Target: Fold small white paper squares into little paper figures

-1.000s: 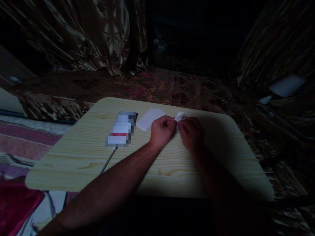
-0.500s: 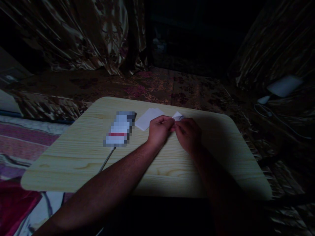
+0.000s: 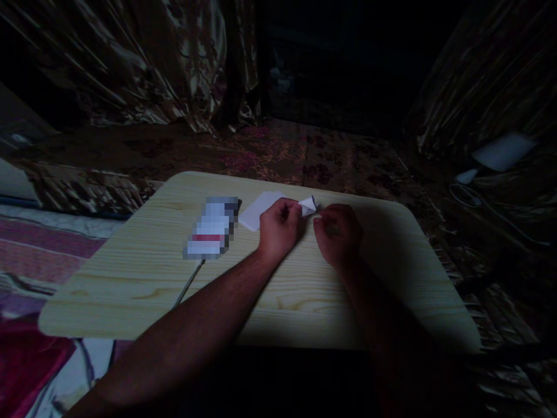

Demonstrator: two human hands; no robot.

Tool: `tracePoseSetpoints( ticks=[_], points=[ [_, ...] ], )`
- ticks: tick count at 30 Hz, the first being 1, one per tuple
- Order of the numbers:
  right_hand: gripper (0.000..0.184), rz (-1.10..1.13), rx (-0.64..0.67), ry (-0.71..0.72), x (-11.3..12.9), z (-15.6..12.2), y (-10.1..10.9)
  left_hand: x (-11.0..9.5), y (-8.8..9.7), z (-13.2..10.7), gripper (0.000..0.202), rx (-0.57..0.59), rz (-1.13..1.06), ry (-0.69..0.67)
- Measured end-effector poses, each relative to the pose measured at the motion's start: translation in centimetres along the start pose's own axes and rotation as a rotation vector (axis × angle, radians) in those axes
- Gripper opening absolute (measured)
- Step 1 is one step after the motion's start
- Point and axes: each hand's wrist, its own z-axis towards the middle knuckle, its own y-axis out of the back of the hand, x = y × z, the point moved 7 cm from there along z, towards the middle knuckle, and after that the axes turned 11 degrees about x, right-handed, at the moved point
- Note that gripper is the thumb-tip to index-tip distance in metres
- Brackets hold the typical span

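My left hand (image 3: 281, 226) pinches a small piece of folded white paper (image 3: 308, 206) between thumb and fingers, just above the table. The paper has a pointed, creased shape and sticks out to the right of the fingertips. Close to its right end is my right hand (image 3: 339, 232), with thumb and forefinger curled towards each other. Whether those fingertips grip an edge of the paper is too dark and small to make out. Behind my left hand lie several white paper sheets (image 3: 256, 212), loosely stacked and partly hidden by that hand.
A pixelated phone-like object (image 3: 209, 229) lies on the wooden table (image 3: 130, 278) to the left, with a cable (image 3: 189, 284) running towards me. Patterned curtains (image 3: 209, 64) hang beyond the table. A pale lamp-like object (image 3: 502, 152) with a white cord sits at the right.
My hands were together at the paper and are now slightly apart. The right hand has shifted a little to the right; the paper has turned and stays in my left hand.
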Motion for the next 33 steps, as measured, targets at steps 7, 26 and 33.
tracePoseSetpoints(
  ticks=[7,26,33],
  points=[
    [0.025,-0.095,0.007,0.047,0.2,-0.1,-0.1,-3.1,-0.6,-1.1,0.019,0.126,0.372,-0.278],
    [0.010,-0.141,0.178,-0.032,-0.4,0.2,-1.1,-3.3,-1.4,-1.4,0.021,0.204,0.391,-0.316],
    [0.008,-0.143,0.168,-0.061,-0.6,0.1,-1.2,-3.4,-1.5,-1.3,0.023,0.228,0.433,-0.297]
  ],
)
